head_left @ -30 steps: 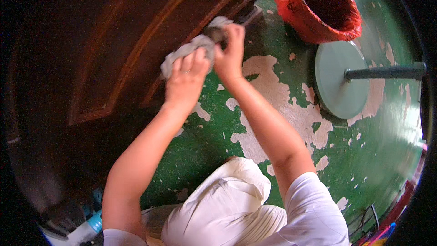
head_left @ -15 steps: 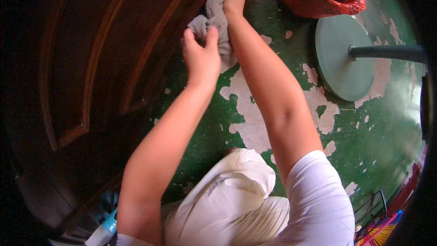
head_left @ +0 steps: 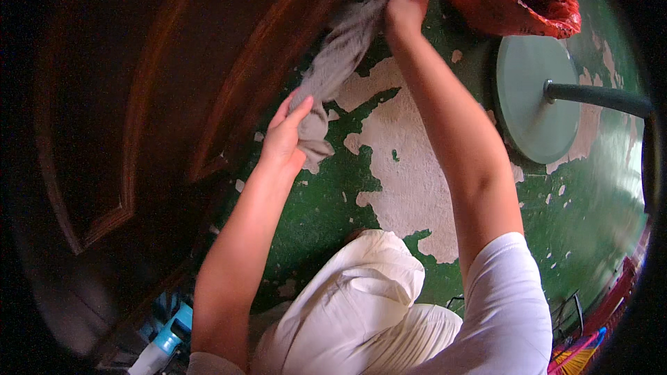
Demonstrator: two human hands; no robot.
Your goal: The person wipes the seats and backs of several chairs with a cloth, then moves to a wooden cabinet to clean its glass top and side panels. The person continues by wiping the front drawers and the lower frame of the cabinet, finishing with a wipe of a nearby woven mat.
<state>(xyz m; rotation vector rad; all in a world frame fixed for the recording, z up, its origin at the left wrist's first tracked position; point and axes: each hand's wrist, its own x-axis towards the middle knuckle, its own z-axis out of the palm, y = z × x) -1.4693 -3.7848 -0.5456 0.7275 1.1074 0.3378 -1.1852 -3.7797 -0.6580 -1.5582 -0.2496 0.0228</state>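
A grey cloth (head_left: 342,47) is stretched slantwise between my two hands, beside the lower edge of a dark wooden panel (head_left: 167,90). My left hand (head_left: 285,132) grips its nearer end, thumb on top, with a loose fold hanging past the fingers. At the far end, my right hand (head_left: 406,3) is closed on the cloth near the red bag. Part of the right fingers is in shadow.
A red plastic bag (head_left: 479,10) lines an open container at the far right. Near it stands a round grey-green base (head_left: 535,97) with a dark pole. Peeling green floor (head_left: 326,201) lies below. A blue and white bottle (head_left: 167,340) is at lower left.
My hands have moved apart: the left came nearer to me, the right went farther right. The bunched cloth is now pulled out long between them.
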